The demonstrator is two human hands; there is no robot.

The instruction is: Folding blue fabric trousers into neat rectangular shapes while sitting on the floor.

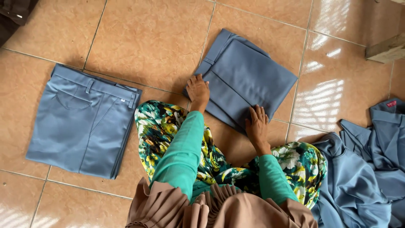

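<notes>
A folded pair of grey-blue trousers [249, 76] lies on the tiled floor in front of me. My left hand [198, 90] rests flat on its near left corner, fingers spread. My right hand [257, 125] presses palm down on its near right edge. Both arms wear green sleeves, and my knees under a floral cloth [168, 126] sit just below the garment. Neither hand grips the fabric; both lie on top of it.
A neat stack of folded grey-blue trousers [84, 120] sits on the floor at the left. A loose heap of the same grey-blue garments [367, 169] lies at the right. A wooden piece [386, 50] shows at the upper right, dark cloth [14, 10] at the upper left.
</notes>
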